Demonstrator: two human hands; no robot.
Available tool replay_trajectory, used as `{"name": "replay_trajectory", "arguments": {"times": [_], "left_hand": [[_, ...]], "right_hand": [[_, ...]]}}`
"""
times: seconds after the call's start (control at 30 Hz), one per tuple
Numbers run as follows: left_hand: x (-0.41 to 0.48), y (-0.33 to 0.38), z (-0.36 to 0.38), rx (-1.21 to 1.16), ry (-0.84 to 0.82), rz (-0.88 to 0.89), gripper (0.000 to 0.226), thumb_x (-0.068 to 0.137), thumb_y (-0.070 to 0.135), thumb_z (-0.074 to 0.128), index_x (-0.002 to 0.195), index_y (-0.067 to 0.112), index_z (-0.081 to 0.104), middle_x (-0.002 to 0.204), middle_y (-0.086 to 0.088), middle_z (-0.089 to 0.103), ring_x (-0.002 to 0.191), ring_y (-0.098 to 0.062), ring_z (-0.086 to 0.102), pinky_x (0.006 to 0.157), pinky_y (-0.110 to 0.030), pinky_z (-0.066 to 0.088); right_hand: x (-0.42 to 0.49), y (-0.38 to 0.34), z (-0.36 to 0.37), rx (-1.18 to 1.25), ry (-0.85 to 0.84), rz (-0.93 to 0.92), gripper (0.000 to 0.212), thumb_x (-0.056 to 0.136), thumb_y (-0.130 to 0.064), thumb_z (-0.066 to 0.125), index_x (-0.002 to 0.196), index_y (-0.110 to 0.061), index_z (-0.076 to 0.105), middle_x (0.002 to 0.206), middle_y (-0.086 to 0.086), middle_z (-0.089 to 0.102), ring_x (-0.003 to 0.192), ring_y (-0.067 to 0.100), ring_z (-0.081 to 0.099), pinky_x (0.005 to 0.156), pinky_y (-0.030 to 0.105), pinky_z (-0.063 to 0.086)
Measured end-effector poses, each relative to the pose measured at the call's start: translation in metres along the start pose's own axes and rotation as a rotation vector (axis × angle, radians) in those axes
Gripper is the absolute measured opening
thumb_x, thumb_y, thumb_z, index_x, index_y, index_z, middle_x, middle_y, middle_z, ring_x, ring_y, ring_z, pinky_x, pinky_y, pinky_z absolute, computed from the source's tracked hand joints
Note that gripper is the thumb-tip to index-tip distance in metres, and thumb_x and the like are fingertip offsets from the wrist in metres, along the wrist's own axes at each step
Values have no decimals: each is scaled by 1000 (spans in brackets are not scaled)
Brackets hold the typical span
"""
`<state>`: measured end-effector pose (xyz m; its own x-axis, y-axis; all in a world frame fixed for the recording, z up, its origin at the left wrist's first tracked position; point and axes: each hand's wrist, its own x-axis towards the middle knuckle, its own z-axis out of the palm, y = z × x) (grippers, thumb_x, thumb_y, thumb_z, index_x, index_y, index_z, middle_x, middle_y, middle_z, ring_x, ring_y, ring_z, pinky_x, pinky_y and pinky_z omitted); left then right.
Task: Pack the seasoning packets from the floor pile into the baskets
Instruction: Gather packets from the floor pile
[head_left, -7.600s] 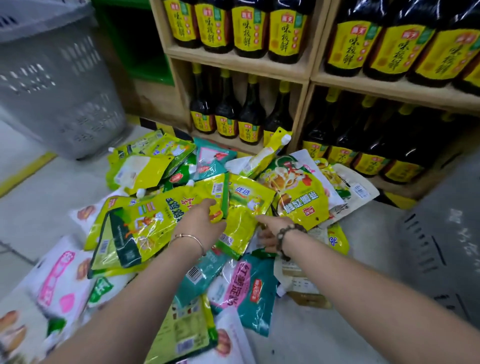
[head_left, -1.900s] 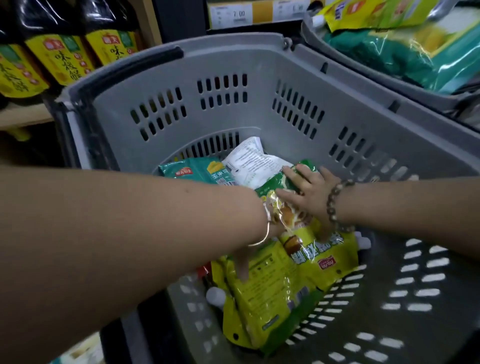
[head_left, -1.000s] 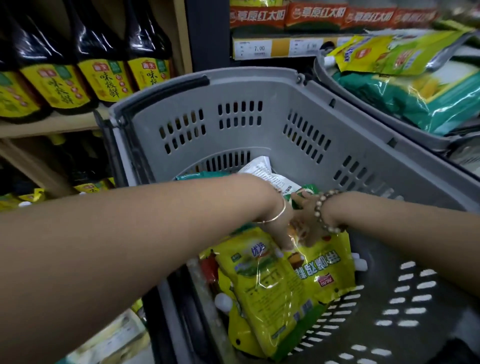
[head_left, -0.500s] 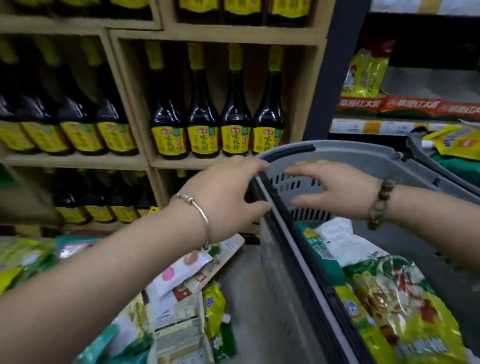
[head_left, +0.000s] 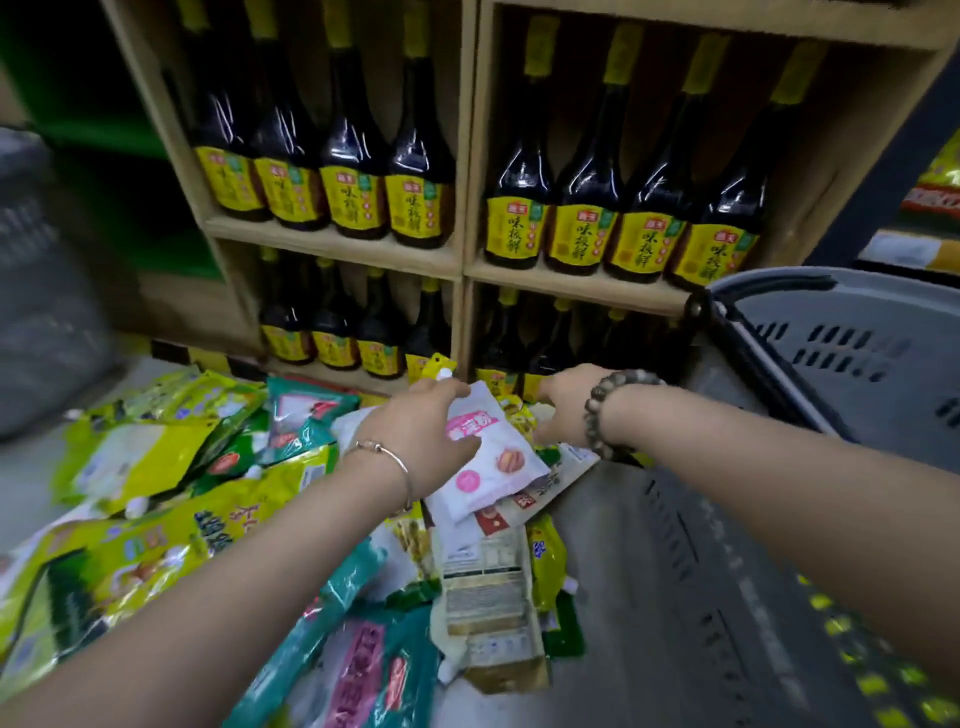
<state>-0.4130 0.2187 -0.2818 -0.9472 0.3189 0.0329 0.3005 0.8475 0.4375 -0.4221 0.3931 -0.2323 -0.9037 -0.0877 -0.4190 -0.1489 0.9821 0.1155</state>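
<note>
A pile of seasoning packets (head_left: 171, 499) in yellow, green, teal and white covers the floor at left and centre. My left hand (head_left: 421, 441) pinches a white and pink packet (head_left: 488, 467) at the top of the pile, thumb on its face. My right hand (head_left: 563, 410) reaches down just right of it, fingers among the packets near the shelf foot; what they touch is hidden. A grey basket (head_left: 841, 364) stands at the right, its side wall running under my right forearm.
A wooden shelf (head_left: 467, 260) with rows of dark sauce bottles (head_left: 582, 208) stands right behind the pile. Another grey basket (head_left: 47, 322) is blurred at the far left. A flattened carton (head_left: 488, 613) lies among the packets in front.
Both hands have left the grey basket's rim and come down to the floor pile. My left hand has taken hold of the white and pink packet. The view has swung left and down.
</note>
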Motion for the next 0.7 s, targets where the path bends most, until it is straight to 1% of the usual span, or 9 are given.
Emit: {"name": "replay_trajectory", "arguments": {"times": [0.13, 0.2, 0.27, 0.33, 0.37, 0.43, 0.5, 0.6, 0.7], "left_hand": [[-1, -25, 35, -24, -135, -84, 58, 84, 39, 61, 137, 25, 42, 139, -4, 44, 124, -23, 46, 94, -29, 39], [-1, -33, 52, -19, -193, -111, 57, 85, 39, 59, 137, 25, 41, 140, -5, 44, 124, -24, 47, 94, -31, 41], [2, -39, 65, -3, -238, -133, 56, 86, 37, 58, 137, 25, 40, 139, -5, 44, 120, -24, 49, 91, -32, 44], [3, -46, 76, 11, -272, -154, 56, 86, 37, 57, 138, 25, 39, 137, -5, 45, 113, -25, 54, 83, -31, 46], [4, -49, 80, 8, -288, -163, 56, 87, 38, 57, 138, 25, 39, 135, -5, 46, 110, -25, 56, 79, -30, 45], [7, -57, 89, 3, -311, -168, 56, 87, 38, 57, 138, 25, 39, 137, -6, 45, 113, -26, 54, 84, -32, 45], [8, -66, 97, -9, -331, -173, 55, 87, 38, 57, 137, 26, 39, 139, -5, 43, 121, -25, 48, 94, -34, 44], [8, -78, 109, -57, -314, -201, 50, 87, 35, 57, 135, 26, 44, 136, -3, 47, 120, -21, 49, 95, -30, 42], [3, -85, 122, -154, -311, -260, 43, 86, 29, 59, 129, 23, 51, 127, -1, 54, 109, -19, 55, 91, -27, 45]], "right_hand": [[18, -13, 54, 109, -70, 25, 42, 90, -42, 51, 117, -11, 56, 115, 9, 60, 103, 26, 57, 73, 25, 41], [28, -15, 86, 186, -114, 67, 29, 89, -41, 51, 90, -13, 58, 92, 6, 58, 83, 22, 57, 64, 26, 41], [39, -17, 114, 314, -91, 143, 37, 87, -40, 53, 61, -17, 41, 66, 1, 44, 58, 15, 43, 49, 25, 31], [50, -19, 135, 415, -50, 189, 38, 87, -37, 53, 59, -16, 40, 63, 2, 43, 58, 16, 41, 47, 26, 26], [56, -19, 144, 483, -26, 208, 31, 86, -35, 54, 64, -16, 46, 69, 3, 49, 65, 18, 47, 49, 24, 29], [70, -19, 156, 633, -1, 220, 21, 85, -34, 58, 96, -16, 60, 96, 5, 59, 91, 23, 56, 64, 22, 36], [88, -18, 160, 704, 21, 232, 43, 85, -31, 61, 124, -16, 52, 119, 6, 57, 108, 26, 55, 75, 22, 39], [120, -11, 153, 786, 169, 334, 55, 84, -29, 63, 134, -14, 44, 129, 11, 53, 114, 29, 53, 87, 31, 45], [150, -11, 153, 866, 147, 431, 77, 81, -30, 65, 146, -17, 25, 139, 12, 44, 123, 32, 46, 98, 42, 44]]}}
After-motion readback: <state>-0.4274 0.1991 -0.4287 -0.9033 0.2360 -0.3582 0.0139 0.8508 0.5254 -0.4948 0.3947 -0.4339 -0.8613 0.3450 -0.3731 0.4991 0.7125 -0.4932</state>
